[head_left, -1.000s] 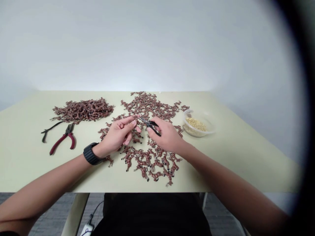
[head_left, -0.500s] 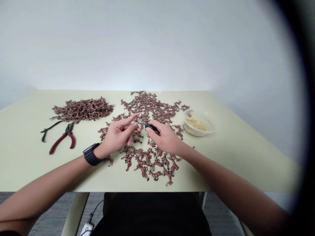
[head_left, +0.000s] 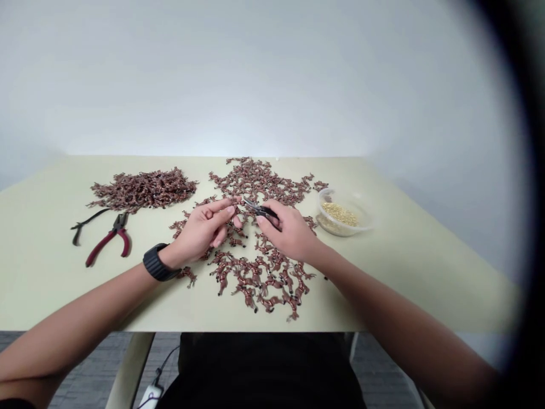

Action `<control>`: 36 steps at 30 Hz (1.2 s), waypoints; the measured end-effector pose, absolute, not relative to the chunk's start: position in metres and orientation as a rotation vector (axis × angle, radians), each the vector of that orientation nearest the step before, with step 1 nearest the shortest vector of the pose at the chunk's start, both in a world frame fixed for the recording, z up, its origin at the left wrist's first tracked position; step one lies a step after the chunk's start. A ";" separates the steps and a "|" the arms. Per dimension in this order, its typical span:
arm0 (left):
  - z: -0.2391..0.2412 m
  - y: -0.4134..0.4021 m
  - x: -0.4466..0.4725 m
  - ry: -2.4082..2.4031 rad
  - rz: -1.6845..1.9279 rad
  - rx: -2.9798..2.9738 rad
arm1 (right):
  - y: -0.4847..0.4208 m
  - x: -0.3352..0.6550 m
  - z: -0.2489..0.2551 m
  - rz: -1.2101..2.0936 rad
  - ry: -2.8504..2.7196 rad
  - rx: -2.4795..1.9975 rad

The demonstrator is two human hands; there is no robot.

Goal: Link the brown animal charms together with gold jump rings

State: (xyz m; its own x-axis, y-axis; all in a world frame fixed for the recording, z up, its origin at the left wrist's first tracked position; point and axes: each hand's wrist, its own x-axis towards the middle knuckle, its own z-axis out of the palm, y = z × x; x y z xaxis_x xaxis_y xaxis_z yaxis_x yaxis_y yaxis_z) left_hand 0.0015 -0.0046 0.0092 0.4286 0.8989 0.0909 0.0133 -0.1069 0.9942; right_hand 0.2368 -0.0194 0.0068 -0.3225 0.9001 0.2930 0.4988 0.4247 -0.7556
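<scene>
In my right hand (head_left: 289, 230) is a small pair of pliers (head_left: 261, 210) with black handles and metal jaws pointing left. My left hand (head_left: 208, 227) faces it, thumb and index finger pinched together; whatever lies between the fingertips is too small to make out. The plier jaws are close to those fingertips, with a narrow gap between. Under and around both hands spread many small brown deer-shaped figures (head_left: 266, 278), glossy with dark hooves. More of them (head_left: 251, 179) lie loosely beyond the hands.
At the left is a dense heap of brown figures (head_left: 142, 190). Red-handled pliers (head_left: 114, 238) and a thin black tool (head_left: 87, 223) lie in front of it. A clear plastic bowl (head_left: 361, 227) of small gold pieces (head_left: 340, 215) stands right. The pale table (head_left: 404, 272) meets a white wall.
The pliers have drawn slightly right, away from my left fingertips, and their jaws look more parted. My left hand has shifted a little, its fingers closer together.
</scene>
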 end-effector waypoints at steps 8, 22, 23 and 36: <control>0.014 -0.005 -0.001 0.660 0.796 1.075 | -0.012 0.243 0.005 0.472 -2.189 -1.080; 0.014 -0.005 0.000 0.669 0.828 1.074 | -0.015 0.242 0.006 0.506 -2.213 -1.080; 0.014 -0.006 0.001 0.684 0.848 1.094 | -0.016 0.241 0.006 0.506 -2.197 -1.087; -0.013 -0.002 -0.007 1.001 1.342 2.252 | -0.040 0.212 0.011 1.698 -1.479 -1.047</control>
